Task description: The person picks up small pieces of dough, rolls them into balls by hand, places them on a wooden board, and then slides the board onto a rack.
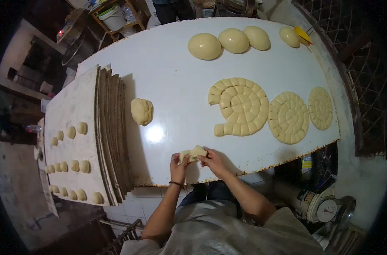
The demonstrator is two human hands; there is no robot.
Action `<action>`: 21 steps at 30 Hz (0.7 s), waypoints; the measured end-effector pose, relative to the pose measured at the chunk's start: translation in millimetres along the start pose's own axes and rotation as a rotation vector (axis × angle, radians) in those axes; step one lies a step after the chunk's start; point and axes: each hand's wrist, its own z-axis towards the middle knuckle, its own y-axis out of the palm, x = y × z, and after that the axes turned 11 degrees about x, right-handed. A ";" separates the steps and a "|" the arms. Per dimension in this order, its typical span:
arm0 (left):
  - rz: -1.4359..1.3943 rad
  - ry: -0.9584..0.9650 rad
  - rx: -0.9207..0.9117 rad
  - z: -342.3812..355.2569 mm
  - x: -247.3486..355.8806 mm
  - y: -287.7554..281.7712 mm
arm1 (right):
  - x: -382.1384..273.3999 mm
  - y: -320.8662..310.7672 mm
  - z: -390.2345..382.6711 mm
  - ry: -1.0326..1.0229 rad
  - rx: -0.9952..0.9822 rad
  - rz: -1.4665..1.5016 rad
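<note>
Near the front edge of the white table (172,93), a small piece of dough (195,153) is stretched between both hands, held just over the surface. My left hand (179,165) grips its left end with thumb and fingers, and a dark band circles that wrist. My right hand (213,162) pinches the dough's right side. A larger rough lump of dough (141,111) rests to the left of the hands. Right of them lies a flat dough round cut into pieces (243,106), with a gap on its left side. Two more cut rounds, one (288,117) and another (320,108), lie beyond it.
Stacked boards (112,140) stand at the left, the top one bearing rows of small dough balls (85,166). Several smooth dough mounds (205,46) sit at the far edge, near a yellow tool (303,35). A dial scale (326,210) stands below right. A person (173,10) is across the table.
</note>
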 end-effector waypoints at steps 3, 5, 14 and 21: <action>0.071 0.015 0.218 -4.1 -30.8 -77.4 | 22.0 -6.7 -45.6 0.109 0.095 -0.291; 0.339 0.233 0.190 -0.6 -9.6 -89.7 | -4.5 -18.1 -71.5 -0.423 0.309 -1.164; 0.663 0.989 -0.329 16.5 -64.2 -112.3 | 74.0 -27.2 -69.0 -0.810 0.193 -0.935; 0.460 0.915 -0.067 35.3 19.3 -23.0 | 32.1 39.0 -22.6 -0.725 0.350 -0.932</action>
